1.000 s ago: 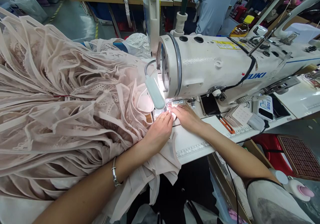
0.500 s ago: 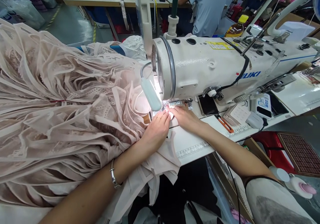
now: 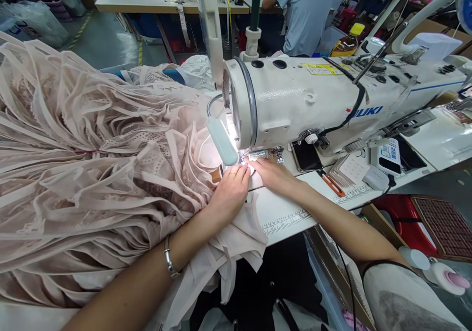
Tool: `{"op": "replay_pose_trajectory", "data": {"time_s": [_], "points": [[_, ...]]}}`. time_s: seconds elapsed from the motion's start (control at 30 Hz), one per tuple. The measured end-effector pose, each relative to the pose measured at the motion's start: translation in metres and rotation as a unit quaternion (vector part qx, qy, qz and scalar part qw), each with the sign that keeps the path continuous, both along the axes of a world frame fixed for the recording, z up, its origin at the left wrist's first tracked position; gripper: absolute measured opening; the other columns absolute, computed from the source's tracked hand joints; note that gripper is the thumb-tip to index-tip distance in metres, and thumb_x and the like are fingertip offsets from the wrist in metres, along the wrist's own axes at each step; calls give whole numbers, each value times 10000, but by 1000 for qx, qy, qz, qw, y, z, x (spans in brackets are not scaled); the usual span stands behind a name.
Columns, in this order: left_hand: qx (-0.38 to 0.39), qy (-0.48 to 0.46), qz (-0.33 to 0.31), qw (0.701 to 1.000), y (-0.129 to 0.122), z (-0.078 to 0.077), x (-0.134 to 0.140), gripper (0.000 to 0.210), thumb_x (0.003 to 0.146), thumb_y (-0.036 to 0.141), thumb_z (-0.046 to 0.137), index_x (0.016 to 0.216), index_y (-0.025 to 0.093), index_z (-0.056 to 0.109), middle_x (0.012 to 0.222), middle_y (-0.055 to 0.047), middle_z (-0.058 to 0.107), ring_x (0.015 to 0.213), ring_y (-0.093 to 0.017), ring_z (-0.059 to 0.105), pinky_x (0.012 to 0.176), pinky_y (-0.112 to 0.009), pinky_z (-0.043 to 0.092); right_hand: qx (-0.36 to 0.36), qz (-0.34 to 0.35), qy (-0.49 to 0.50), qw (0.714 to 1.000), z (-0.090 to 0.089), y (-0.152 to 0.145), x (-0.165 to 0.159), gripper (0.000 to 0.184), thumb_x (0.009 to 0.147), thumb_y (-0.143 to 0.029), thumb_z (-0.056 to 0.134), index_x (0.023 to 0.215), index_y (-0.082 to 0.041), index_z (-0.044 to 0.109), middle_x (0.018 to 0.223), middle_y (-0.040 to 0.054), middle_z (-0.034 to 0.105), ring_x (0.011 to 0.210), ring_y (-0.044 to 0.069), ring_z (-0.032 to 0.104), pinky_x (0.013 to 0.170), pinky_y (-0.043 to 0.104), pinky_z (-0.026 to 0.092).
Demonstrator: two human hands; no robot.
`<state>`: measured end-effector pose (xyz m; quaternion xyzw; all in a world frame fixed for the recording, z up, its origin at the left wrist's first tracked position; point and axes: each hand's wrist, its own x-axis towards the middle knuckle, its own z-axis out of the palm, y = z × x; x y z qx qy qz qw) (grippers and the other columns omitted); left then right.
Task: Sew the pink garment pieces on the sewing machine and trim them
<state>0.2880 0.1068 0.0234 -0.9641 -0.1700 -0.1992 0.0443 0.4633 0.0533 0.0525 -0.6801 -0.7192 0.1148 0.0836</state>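
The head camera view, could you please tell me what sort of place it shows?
Most likely a garment factory sewing floor. A white industrial sewing machine stands on a worktable with a printed ruler edge, a heap of pink mesh garments lies beside it, and another person works at a table behind.

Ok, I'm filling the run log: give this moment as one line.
left hand: flat on pink fabric | right hand: pressing fabric at needle | sewing machine: lamp lit

Fabric (image 3: 92,164) left of sewing machine (image 3: 313,100)
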Motion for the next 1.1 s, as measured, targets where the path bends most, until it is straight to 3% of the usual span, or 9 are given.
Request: {"op": "replay_pose_trajectory", "data": {"time_s": [0.23,0.37,0.47,0.6,0.67,0.8,1.0,1.1], "points": [[19,7,13,1000,-4,3,0,374,994,64,330,1265,17,583,1226,-201,666,1157,-283,604,994,-430,482,-2,1,-28,1000,6,-1,-3,443,1003,-142,318,1364,-204,566,1204,109,685,1060,258,613,902,383,453],[37,56,22,998,3,17,-6,369,974,34,313,1122,78,648,1018,-142,695,963,-266,635,914,-429,485,13,-20,-57,998,6,-2,-5,423,962,-104,342,1259,-183,633,1092,111,711,1006,272,612,899,386,450],[-20,83,33,996,16,27,-14,329,974,48,340,927,136,654,916,-107,674,847,-236,615,849,-394,486,17,-24,-57,998,0,-5,-1,448,882,-39,391,1195,-188,674,1143,97,703,974,259,618,820,357,456],[-104,52,16,993,28,29,-20,280,990,107,387,1076,148,650,1053,-115,663,930,-232,602,762,-334,476,52,17,-14,998,-8,-10,8,479,851,-13,396,1142,-223,712,1159,60,691,970,224,619,727,311,446],[-94,44,18,994,29,28,-19,263,1000,152,417,1081,165,667,1087,-120,656,983,-248,588,772,-344,464,74,35,-9,997,-10,-11,10,487,846,-3,394,1134,-220,722,1129,62,693,976,220,614,713,302,441],[-44,75,14,996,27,27,-17,300,1016,166,407,886,164,677,892,-94,637,868,-228,571,717,-335,429,109,41,-16,993,-12,-13,10,492,844,-4,420,1153,-232,729,1083,52,708,940,214,613,664,296,421],[-42,70,17,997,25,29,-18,315,997,131,393,1209,141,627,907,-97,597,856,-225,557,670,-319,420,150,9,1,989,-19,-14,8,433,889,-45,434,1149,-226,729,1103,38,740,934,209,650,678,303,452],[-108,21,40,993,25,30,-15,294,1023,211,396,1157,180,656,951,-88,600,885,-217,556,692,-315,447,175,-10,29,984,-21,-14,11,428,906,-58,424,1139,-247,729,1133,18,743,981,204,667,735,298,486]]}}
